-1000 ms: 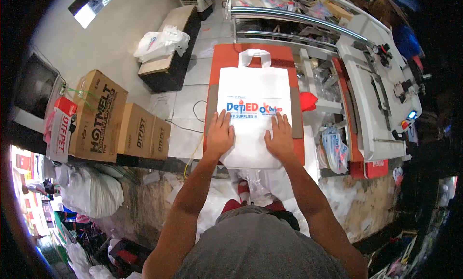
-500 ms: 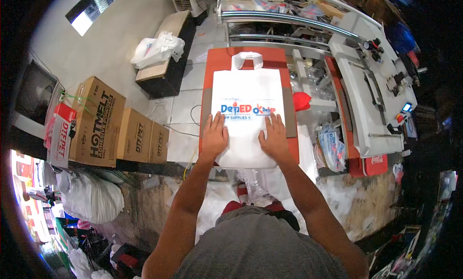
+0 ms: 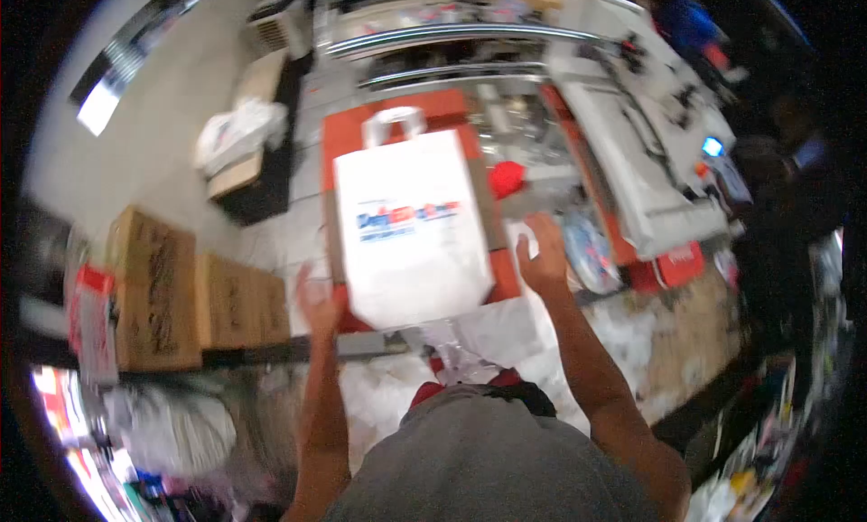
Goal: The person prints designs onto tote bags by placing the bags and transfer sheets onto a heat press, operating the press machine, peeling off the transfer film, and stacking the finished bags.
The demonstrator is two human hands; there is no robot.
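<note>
A white tote bag (image 3: 411,242) with a loop handle and blue and red "DepED" print lies flat on a red board (image 3: 348,116) with grey-brown side strips. My left hand (image 3: 320,303) is off the bag, just beyond its lower left side; motion blurs it, but thumb and fingers look apart. Past the bag's right side, my right hand (image 3: 544,258) hovers with its thumb away from the fingers. A small white patch shows between them, likely the surface behind. Neither hand touches the bag.
The heat press's white upper part (image 3: 623,152) stands right, with a lit display (image 3: 713,146). A red round object (image 3: 507,179) lies beside the board. Cardboard boxes (image 3: 153,287) stand left. A white plastic bag (image 3: 239,135) rests on a bench. A printed plastic packet (image 3: 589,251) is near my right hand.
Both hands have lifted off the printed bag and moved apart, the left outward to the left and the right outward to the right. The view has turned and is blurred.
</note>
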